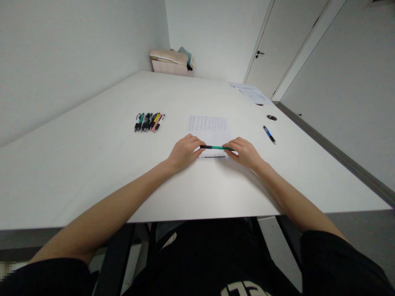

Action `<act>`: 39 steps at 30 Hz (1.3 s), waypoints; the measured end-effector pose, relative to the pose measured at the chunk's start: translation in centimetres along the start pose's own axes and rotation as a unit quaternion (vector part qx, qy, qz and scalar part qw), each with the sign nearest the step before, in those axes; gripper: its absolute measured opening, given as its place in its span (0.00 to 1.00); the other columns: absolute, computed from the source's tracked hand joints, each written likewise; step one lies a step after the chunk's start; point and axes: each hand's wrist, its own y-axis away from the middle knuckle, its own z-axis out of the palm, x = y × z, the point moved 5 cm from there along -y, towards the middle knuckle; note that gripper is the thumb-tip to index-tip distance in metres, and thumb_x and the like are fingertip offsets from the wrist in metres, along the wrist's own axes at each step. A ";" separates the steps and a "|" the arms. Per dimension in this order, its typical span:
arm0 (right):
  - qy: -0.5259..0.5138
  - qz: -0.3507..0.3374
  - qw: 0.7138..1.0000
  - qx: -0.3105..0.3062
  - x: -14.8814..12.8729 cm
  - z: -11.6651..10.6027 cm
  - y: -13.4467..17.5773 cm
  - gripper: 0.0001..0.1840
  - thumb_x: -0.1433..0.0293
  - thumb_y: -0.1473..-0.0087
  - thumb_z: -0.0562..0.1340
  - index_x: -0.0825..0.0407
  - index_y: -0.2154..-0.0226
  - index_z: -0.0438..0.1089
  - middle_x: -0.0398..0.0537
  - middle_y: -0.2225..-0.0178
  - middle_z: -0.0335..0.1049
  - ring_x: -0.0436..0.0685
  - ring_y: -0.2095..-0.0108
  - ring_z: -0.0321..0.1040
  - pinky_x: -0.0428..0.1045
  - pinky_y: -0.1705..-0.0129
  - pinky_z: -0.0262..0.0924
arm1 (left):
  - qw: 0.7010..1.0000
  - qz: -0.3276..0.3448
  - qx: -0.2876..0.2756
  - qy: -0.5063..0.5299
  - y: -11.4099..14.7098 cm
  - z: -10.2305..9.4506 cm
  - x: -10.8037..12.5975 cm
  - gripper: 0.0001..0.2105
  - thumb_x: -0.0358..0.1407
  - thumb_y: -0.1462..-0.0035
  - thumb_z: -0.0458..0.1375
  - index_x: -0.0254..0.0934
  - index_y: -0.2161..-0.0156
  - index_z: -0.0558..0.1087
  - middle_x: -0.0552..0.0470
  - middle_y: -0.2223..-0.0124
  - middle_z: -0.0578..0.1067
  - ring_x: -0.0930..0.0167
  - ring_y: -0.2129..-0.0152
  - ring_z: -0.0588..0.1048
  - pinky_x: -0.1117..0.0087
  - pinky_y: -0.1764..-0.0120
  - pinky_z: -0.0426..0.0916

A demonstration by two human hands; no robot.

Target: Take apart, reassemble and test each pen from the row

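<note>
The green pen is held crosswise above the near half of the printed sheet. The left hand pinches its black end between thumb and fingers; the right hand pinches the opposite end likewise. A thin dark rod lies at the sheet's near edge. Left of the sheet: a row of pens. Right: a blue pen.

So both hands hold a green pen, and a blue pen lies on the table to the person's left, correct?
Both hands hold a green pen, but the head view shows the blue pen lying on the table to the person's right, not left.
</note>
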 end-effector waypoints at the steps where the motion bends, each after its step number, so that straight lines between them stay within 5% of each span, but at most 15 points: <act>1: -0.001 -0.001 1.000 0.000 0.0 0.0 0.0 0.11 0.67 0.42 0.54 0.53 0.62 0.70 0.51 0.66 0.73 0.55 0.66 0.65 0.51 0.63 0.61 | 1.000 0.001 0.000 0.000 0.0 0.0 0.0 0.07 0.33 0.43 0.54 0.35 0.61 0.72 0.48 0.64 0.75 0.68 0.65 0.69 0.66 0.62 0.64; 27: -0.016 0.049 0.999 0.002 2.3 -0.6 0.8 0.11 0.67 0.43 0.54 0.51 0.61 0.70 0.51 0.66 0.72 0.56 0.65 0.66 0.52 0.63 0.62 | 0.995 -0.095 0.005 0.018 0.2 -0.1 -0.8 0.07 0.33 0.44 0.54 0.37 0.61 0.71 0.50 0.63 0.74 0.66 0.62 0.67 0.64 0.60 0.64; 34: -0.009 0.099 0.995 0.014 4.2 -1.1 1.5 0.10 0.67 0.44 0.54 0.51 0.63 0.70 0.50 0.66 0.71 0.55 0.65 0.66 0.51 0.61 0.62 | 0.994 -0.094 -0.023 0.043 -0.9 1.0 0.6 0.07 0.34 0.45 0.55 0.37 0.61 0.73 0.49 0.63 0.72 0.66 0.61 0.66 0.65 0.60 0.64; 39: -0.010 0.136 0.991 -0.004 6.1 -0.8 2.2 0.10 0.67 0.45 0.56 0.51 0.63 0.70 0.50 0.67 0.71 0.55 0.67 0.66 0.51 0.62 0.62 | 0.994 -0.051 -0.073 0.063 -3.1 3.2 3.7 0.07 0.34 0.46 0.55 0.35 0.63 0.73 0.49 0.64 0.74 0.66 0.63 0.66 0.65 0.60 0.64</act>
